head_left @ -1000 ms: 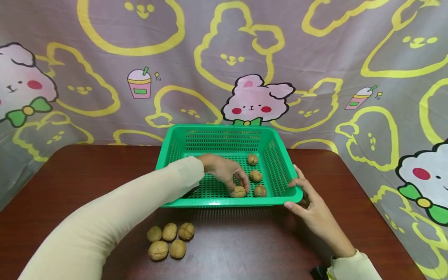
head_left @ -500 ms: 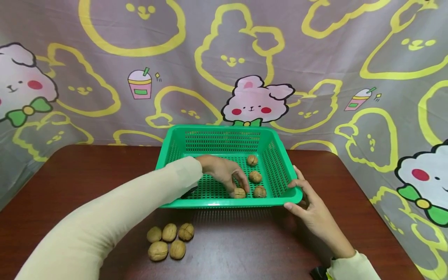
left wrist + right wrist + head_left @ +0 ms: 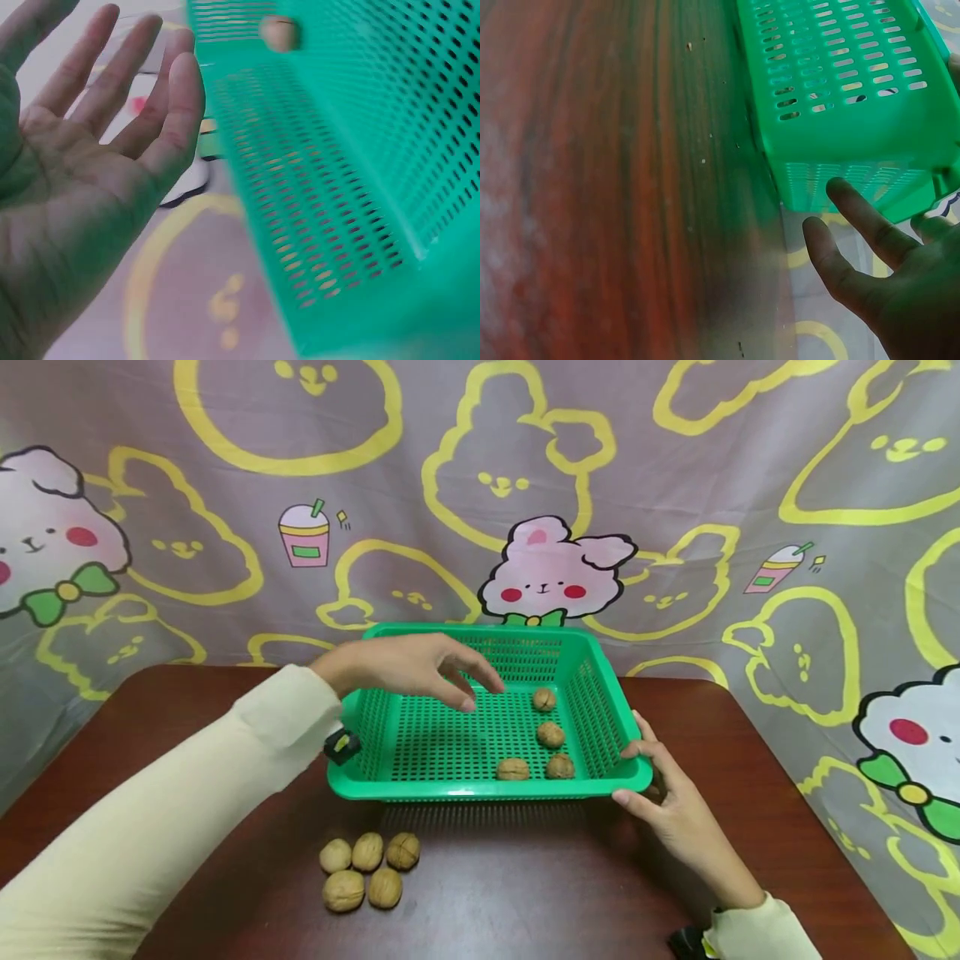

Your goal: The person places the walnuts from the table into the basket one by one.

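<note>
On the table: one green basket sits toward the far edge, middle of the brown table.
Walnuts in the basket: four, all on the right half of its floor. One is nearest the far wall, one sits behind the front pair, and two lie side by side close to the near wall.
Walnuts on the table: five in a tight cluster in front of the basket's near left corner, three in the back row and two in front.
Left hand: the left hand hovers over the basket's far left part, palm down, fingers spread loose and straight, nothing in it. The left wrist view shows the same bare palm beside the basket wall.
Right hand: the right hand is at the basket's near right corner, thumb at the rim and fingers stretched along the outside wall. The right wrist view shows those fingers extended at the corner, touching rather than wrapped round it.
Backdrop: a cartoon rabbit cloth hangs behind the table.
</note>
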